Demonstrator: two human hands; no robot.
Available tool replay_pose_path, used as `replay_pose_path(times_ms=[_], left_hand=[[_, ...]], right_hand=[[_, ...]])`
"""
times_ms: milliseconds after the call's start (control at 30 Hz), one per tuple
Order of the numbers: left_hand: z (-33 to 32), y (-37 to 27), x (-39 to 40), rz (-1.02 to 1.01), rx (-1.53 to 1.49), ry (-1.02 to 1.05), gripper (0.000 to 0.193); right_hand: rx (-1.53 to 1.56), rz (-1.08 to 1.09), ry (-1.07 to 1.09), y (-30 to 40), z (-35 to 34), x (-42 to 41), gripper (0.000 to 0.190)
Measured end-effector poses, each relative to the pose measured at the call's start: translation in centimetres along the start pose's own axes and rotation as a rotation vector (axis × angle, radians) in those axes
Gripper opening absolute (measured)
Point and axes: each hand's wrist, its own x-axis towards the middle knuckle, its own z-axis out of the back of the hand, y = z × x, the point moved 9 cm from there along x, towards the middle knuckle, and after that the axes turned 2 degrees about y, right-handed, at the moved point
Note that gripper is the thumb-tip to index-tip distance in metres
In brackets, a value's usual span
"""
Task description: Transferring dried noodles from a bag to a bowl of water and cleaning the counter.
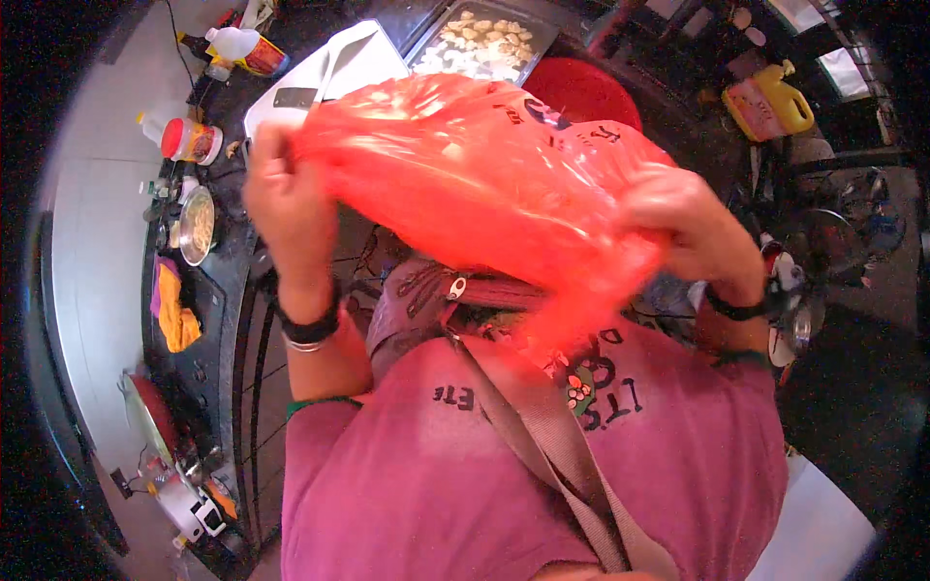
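Note:
A red plastic bag (465, 174) is stretched out in front of my chest, printed with dark marks and blurred at its lower right. My left hand (290, 189) grips its left end with the fingers closed on the film. At the opposite end my right hand (668, 210) is closed on the bunched plastic. Past the bag lies a tray (538, 58) with pale food pieces in it, beside a white appliance or box (363, 51) partly covered by the bag. What the bag holds, if anything, cannot be told.
On the left counter (218, 319) stand a red-lidded jar (192, 141), bottles (251, 51), a steel bowl of food (197, 225), an orange cloth (176, 312) and a pressure cooker (182, 505). A round red object (588, 91) sits behind the bag. A yellow jerrycan (770, 102) stands at the upper right.

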Motion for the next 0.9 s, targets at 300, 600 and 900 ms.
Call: replay_pose_path(times_ms=[300, 600, 900], left_hand=[[-0.7, -0.4, -2.0, 0.308, -0.736, 0.331, 0.020], [-0.2, -6.4, -3.4, 0.095, -0.569, 0.428, 0.032], [4.9, -6.5, -4.5, -0.307, 0.518, -0.004, 0.045]], right_hand=[[0.168, 0.077, 0.052, 2.6, 3.2, -4.4, 0.038], [0.213, 0.263, -0.182, 7.6, 7.0, -1.2, 0.050], [-0.384, -0.130, 0.584, 4.0, -6.6, 7.8, 0.032]])
